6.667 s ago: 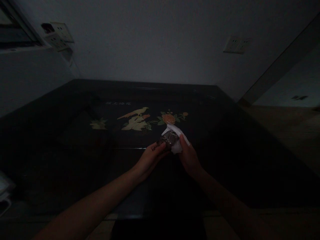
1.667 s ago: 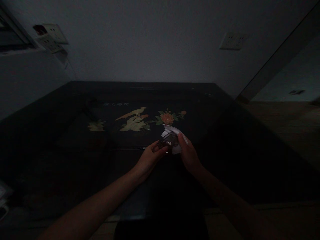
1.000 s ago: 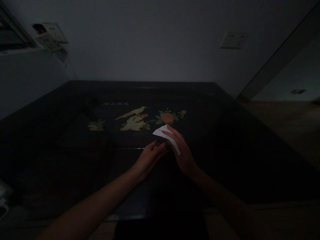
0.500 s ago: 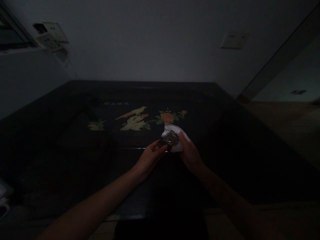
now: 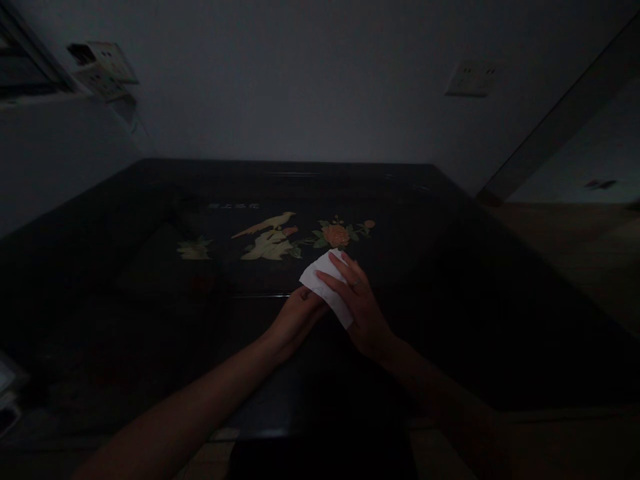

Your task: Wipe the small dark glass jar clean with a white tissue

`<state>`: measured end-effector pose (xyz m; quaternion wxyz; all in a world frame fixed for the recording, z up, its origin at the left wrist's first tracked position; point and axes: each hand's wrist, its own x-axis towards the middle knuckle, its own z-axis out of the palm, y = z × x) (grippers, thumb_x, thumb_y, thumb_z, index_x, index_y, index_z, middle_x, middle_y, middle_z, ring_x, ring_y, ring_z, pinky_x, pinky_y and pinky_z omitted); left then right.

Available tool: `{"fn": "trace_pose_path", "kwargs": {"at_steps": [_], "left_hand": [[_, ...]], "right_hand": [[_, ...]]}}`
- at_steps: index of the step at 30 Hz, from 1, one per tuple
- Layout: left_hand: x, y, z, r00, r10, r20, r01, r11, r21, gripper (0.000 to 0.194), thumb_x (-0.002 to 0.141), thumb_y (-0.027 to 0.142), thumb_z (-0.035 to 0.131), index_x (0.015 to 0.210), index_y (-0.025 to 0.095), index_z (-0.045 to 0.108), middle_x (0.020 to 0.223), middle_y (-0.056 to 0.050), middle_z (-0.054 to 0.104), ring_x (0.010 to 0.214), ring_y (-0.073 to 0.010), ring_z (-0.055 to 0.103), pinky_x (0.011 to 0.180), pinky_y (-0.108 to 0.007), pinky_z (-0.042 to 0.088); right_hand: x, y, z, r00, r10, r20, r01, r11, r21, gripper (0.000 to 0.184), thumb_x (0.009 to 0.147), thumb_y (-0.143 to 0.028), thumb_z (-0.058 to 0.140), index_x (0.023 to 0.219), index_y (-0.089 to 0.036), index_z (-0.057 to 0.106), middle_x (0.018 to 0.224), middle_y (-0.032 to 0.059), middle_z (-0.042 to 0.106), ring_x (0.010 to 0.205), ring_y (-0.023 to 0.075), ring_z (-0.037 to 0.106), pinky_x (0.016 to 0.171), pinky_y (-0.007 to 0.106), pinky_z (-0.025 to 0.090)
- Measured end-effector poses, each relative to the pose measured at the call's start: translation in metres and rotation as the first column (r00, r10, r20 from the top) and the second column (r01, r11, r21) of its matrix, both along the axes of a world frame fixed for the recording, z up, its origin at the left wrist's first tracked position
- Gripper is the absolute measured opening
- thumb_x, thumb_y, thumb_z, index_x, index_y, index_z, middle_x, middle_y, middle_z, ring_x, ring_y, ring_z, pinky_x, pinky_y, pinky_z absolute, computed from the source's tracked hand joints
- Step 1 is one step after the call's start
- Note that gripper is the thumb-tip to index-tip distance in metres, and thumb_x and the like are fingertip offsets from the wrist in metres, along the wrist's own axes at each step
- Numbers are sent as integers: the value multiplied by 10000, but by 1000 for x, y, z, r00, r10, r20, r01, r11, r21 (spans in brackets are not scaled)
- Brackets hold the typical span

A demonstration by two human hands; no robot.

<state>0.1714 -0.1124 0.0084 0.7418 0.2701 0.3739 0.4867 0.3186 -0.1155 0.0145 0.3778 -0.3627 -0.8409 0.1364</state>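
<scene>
My left hand (image 5: pixel 300 312) is closed beneath a white paper tissue (image 5: pixel 327 277). The small dark, glossy, see-through object it held a moment before is covered by the tissue now; I cannot make out its kind. My right hand (image 5: pixel 357 303) lies over the tissue from the right, fingers bent and pressing it down onto what the left hand holds. Both hands are close together above the front part of a glossy black table (image 5: pixel 270 373).
The tabletop bears a picture of a bird on a rock (image 5: pixel 267 237) and an orange flower (image 5: pixel 336 235). Behind it stands a pale wall with a socket plate (image 5: pixel 474 77) at right and more sockets (image 5: pixel 113 61) at left. A whitish object (image 5: pixel 9 390) sits at the left edge. The room is dim.
My right hand has turned over and brought the tissue leftward across the dark see-through object, hiding it. My left hand has stayed nearly in place.
</scene>
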Motion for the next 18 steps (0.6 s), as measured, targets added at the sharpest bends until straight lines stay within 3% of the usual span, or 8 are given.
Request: {"fn": "trace_pose_path", "kwargs": {"at_steps": [5,11,14,18], "left_hand": [[-1,0,-2,1000,-13,-5,13,1000,10,267,660,266,800,874,145,696,878,-49,722,880,-174,657,871,-283,483],[-1,2,-6,998,-42,42,41,999,32,326,679,277,796,956,141,691,1035,-76,710,992,-190,639,977,-340,449],[0,1,-4,998,-51,29,50,998,37,346,672,267,801,971,134,691,1038,-90,713,992,-194,645,988,-338,435],[0,0,-4,998,-63,-4,63,996,67,393,666,243,804,1024,142,679,1056,-95,711,969,-197,655,950,-318,445]], "right_hand": [[0,1,-1,1000,-2,7,2,1000,-24,456,936,-251,352,1382,-205,433,1552,76,269,1454,247,133,1165,509,149],[1,6,3,954,-73,-289,9,976,-217,415,976,-334,326,1343,-236,491,1495,70,385,1387,199,330,1155,426,230],[0,10,3,869,-176,-462,-16,924,-383,432,963,-448,355,1272,-231,564,1392,63,521,1314,197,441,1134,382,281],[1,17,-6,724,-393,-568,-52,789,-612,474,886,-574,454,1110,-211,660,1143,46,689,1076,223,614,982,359,442]]}}
